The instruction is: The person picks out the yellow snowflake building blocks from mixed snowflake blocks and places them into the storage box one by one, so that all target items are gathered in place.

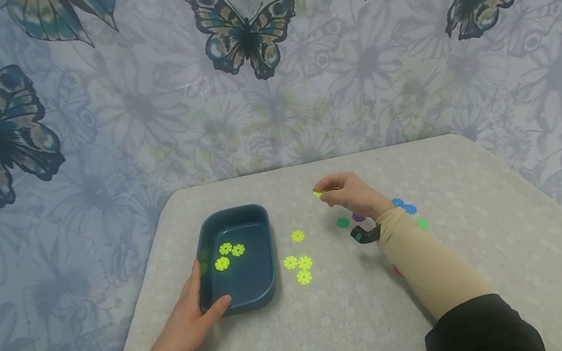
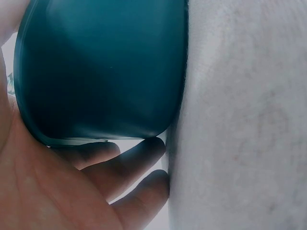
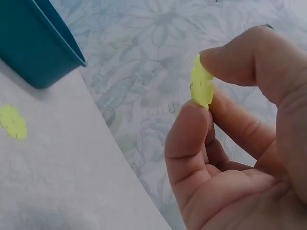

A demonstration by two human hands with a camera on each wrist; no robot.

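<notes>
Black sleeve [image 1: 482,328] is closest to the lens, and past it the right hand [image 1: 349,192] has a yellow disc [image 3: 202,84] pinched by its edges between thumb and fingertips, up off the tabletop [image 1: 334,327] and apart from the blue tray [image 1: 250,284]. Left hand [image 1: 188,317] has the tray's near-left corner, thumb over the rim, fingers along the outside. Left wrist shot is pretty dim, so I can't say how hard those fingers press.

Three yellow pieces [image 1: 222,263] lie in the tray, four loose ones [image 1: 304,277] just right of it.

Imo the step is carrying that one disc, so go soft on the squeeze; something thin and notched could flip out. I'd lift over the tray's right wall, clear of the loose four, and release low so it doesn't bounce. Watch that black wrist gadget [image 1: 365,235] near the green piece [image 1: 342,223] too.
</notes>
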